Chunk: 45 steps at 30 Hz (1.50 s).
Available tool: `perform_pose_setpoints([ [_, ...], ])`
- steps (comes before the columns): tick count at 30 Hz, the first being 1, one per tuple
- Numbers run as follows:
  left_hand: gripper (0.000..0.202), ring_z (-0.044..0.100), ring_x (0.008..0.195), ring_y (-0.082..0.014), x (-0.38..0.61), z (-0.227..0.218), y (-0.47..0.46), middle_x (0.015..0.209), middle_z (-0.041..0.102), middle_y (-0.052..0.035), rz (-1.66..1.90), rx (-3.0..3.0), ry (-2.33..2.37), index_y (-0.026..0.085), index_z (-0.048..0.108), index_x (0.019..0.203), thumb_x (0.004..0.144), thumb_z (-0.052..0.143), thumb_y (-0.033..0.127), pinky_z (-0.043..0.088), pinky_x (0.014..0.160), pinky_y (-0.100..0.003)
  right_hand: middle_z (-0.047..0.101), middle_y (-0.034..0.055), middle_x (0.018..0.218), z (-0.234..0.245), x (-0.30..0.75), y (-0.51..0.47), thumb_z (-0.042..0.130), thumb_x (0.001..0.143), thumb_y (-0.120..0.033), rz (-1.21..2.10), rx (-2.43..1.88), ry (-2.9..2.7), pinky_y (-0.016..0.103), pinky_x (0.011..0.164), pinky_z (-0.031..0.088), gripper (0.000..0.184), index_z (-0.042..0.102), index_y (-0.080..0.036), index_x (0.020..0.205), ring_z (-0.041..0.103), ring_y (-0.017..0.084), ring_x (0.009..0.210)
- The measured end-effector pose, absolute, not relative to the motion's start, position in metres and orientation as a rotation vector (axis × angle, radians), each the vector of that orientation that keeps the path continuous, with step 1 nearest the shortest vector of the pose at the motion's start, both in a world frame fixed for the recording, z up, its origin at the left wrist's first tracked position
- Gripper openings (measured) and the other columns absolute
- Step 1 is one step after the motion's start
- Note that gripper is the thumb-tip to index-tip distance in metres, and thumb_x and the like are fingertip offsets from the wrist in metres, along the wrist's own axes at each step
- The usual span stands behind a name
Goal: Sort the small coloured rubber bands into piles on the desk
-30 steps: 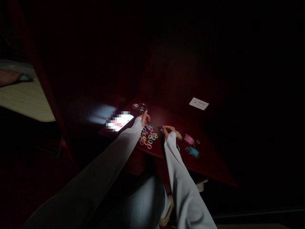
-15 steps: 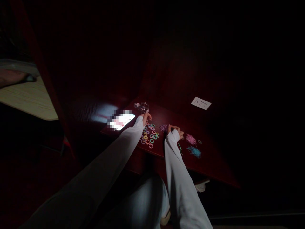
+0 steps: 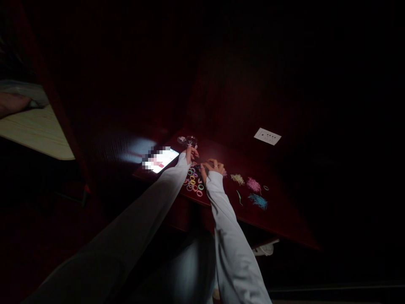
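Observation:
My left hand [image 3: 191, 154] is at the back of a spread of small coloured rings [image 3: 193, 183], its fingers bent in a pinch. What it holds is too small and dark to make out. Close on its right, my right hand [image 3: 214, 166] reaches over the edge of the rings with thumb and fingers curled; anything between them cannot be told. Purple loose bands [image 3: 225, 173] show just behind the right hand. Farther right lie piles of yellow bands [image 3: 238, 180], pink bands [image 3: 253, 184] and blue bands [image 3: 258, 202]. A thin green hook-like tool [image 3: 239, 197] lies in front of them.
A lit phone [image 3: 166, 160] lies left of my left hand. Behind that hand stands a clear round container [image 3: 191, 140]. One ring [image 3: 266, 188] sits apart at right. A white socket plate [image 3: 267, 137] is on the dark wall. Another person's arm [image 3: 14, 103] rests over a pale table [image 3: 38, 131].
My right hand has moved left from the purple bands to beside my left hand, uncovering the yellow bands and more of the green tool. My left hand has shifted slightly left.

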State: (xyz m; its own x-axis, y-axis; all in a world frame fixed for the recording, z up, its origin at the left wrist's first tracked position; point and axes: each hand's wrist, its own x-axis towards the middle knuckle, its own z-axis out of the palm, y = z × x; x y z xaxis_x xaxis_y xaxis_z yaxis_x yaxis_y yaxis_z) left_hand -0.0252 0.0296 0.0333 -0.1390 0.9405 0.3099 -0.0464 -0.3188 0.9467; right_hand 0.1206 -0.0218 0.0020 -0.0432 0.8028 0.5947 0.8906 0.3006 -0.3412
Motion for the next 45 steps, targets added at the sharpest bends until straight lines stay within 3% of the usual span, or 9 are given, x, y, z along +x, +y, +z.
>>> perform_pose_setpoints([
  [4, 0.064, 0.069, 0.075, -0.0239, -0.025, 0.036, 0.034, 0.071, 0.069, -0.0111, 1.557, 1.257, 1.081, 0.021, 0.067, 0.068, 0.107, 0.024, 0.048, 0.056, 0.078, -0.041, 0.065, 0.0043, 0.129, 0.003, 0.113, -0.028, 0.049, 0.105, -0.051, -0.1, -1.418, -2.013, 0.041, 0.098, 0.034, 0.04, 0.083, -0.032, 0.097, 0.044, 0.027, 0.115],
  [9, 0.069, 0.069, 0.074, -0.0231, -0.023, 0.033, 0.036, 0.07, 0.07, -0.0105, 1.566, 1.278, 1.07, 0.022, 0.068, 0.069, 0.105, 0.021, 0.057, 0.057, 0.078, -0.04, 0.068, 0.0065, 0.119, -0.004, 0.12, -0.015, 0.045, 0.106, -0.051, 0.01, -1.522, -1.807, 0.043, 0.099, 0.031, 0.047, 0.083, -0.032, 0.087, 0.043, 0.028, 0.112],
  [15, 0.065, 0.07, 0.082, -0.0248, -0.024, 0.027, 0.036, 0.073, 0.071, -0.0108, 1.553, 1.29, 1.073, 0.022, 0.066, 0.068, 0.103, 0.028, 0.061, 0.057, 0.083, -0.04, 0.065, 0.0066, 0.122, -0.012, 0.124, -0.005, 0.057, 0.1, -0.045, -0.011, -1.629, -1.799, 0.042, 0.098, 0.031, 0.028, 0.082, -0.033, 0.105, 0.043, 0.028, 0.113],
  [21, 0.056, 0.07, 0.103, -0.0234, -0.021, 0.025, 0.036, 0.091, 0.076, -0.0104, 1.505, 1.3, 1.057, 0.021, 0.067, 0.074, 0.104, 0.033, 0.055, 0.054, 0.102, -0.038, 0.062, 0.0064, 0.126, -0.009, 0.123, -0.01, 0.06, 0.099, -0.038, -0.048, -1.589, -1.917, 0.042, 0.097, 0.032, 0.027, 0.079, -0.037, 0.116, 0.043, 0.028, 0.113],
  [29, 0.059, 0.073, 0.093, -0.0228, -0.018, 0.025, 0.036, 0.101, 0.075, -0.0111, 1.38, 1.225, 0.992, 0.019, 0.066, 0.083, 0.098, 0.042, 0.07, 0.058, 0.08, -0.034, 0.062, 0.0058, 0.125, -0.011, 0.121, -0.007, 0.063, 0.096, -0.034, -0.027, -1.582, -1.92, 0.042, 0.096, 0.034, 0.025, 0.08, -0.038, 0.115, 0.043, 0.028, 0.112],
  [36, 0.069, 0.073, 0.088, -0.0227, -0.017, 0.019, 0.041, 0.104, 0.075, -0.0121, 1.369, 1.225, 1.011, 0.018, 0.066, 0.083, 0.094, 0.039, 0.08, 0.058, 0.07, -0.032, 0.067, 0.0083, 0.113, -0.003, 0.107, -0.004, 0.063, 0.098, -0.042, -0.024, -1.682, -1.804, 0.041, 0.093, 0.033, 0.021, 0.079, -0.028, 0.097, 0.045, 0.029, 0.11],
  [41, 0.067, 0.072, 0.084, -0.0224, -0.017, 0.014, 0.044, 0.098, 0.075, -0.0114, 1.414, 1.282, 1.033, 0.019, 0.067, 0.079, 0.095, 0.038, 0.077, 0.057, 0.07, -0.032, 0.07, 0.0078, 0.109, -0.002, 0.104, 0.003, 0.068, 0.094, -0.031, 0.038, -1.706, -1.782, 0.039, 0.089, 0.034, 0.011, 0.077, -0.026, 0.09, 0.047, 0.028, 0.108],
  [45, 0.066, 0.071, 0.079, -0.0211, -0.017, 0.016, 0.045, 0.095, 0.075, -0.0116, 1.389, 1.311, 1.066, 0.018, 0.067, 0.076, 0.098, 0.036, 0.072, 0.055, 0.065, -0.03, 0.072, 0.0078, 0.098, -0.004, 0.106, 0.008, 0.065, 0.094, -0.026, 0.07, -1.647, -1.795, 0.037, 0.089, 0.037, 0.017, 0.076, -0.024, 0.081, 0.051, 0.026, 0.102],
])
